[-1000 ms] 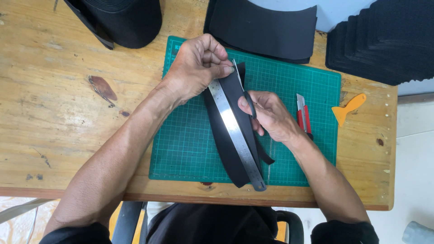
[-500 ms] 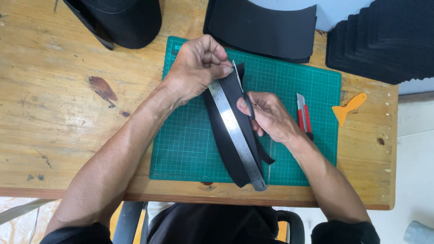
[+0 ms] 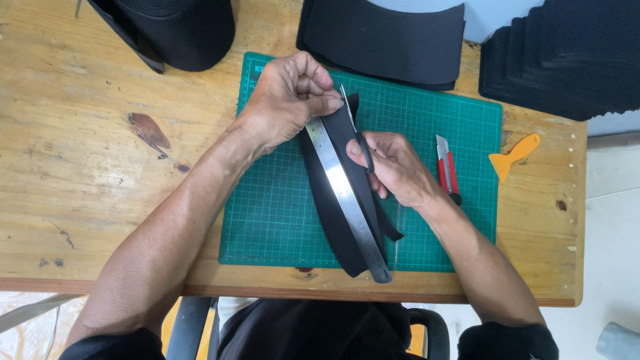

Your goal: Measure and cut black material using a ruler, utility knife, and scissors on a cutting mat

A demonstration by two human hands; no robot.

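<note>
Wooden table, knots and stains on the left part. Green cutting mat lies on it, front edge near the table edge. Far side: black roll top left, curved black sheet touching the mat's far edge, stack of black pieces top right.

Black strip lies diagonally across the mat's middle, from upper centre down to the front edge. Steel ruler lies lengthwise on top of it, lower end just past the mat's front edge.

Left hand at the ruler's upper end, fingers curled together, tips pressing down on ruler and strip. Right hand just beside the ruler on its right, thumb and fingers pinched on a thin dark tool against the strip's edge; what the tool is, cannot tell.

Red utility knife lies on the mat just right of the right hand, untouched. Orange scraper on the bare table off the mat's right edge.
</note>
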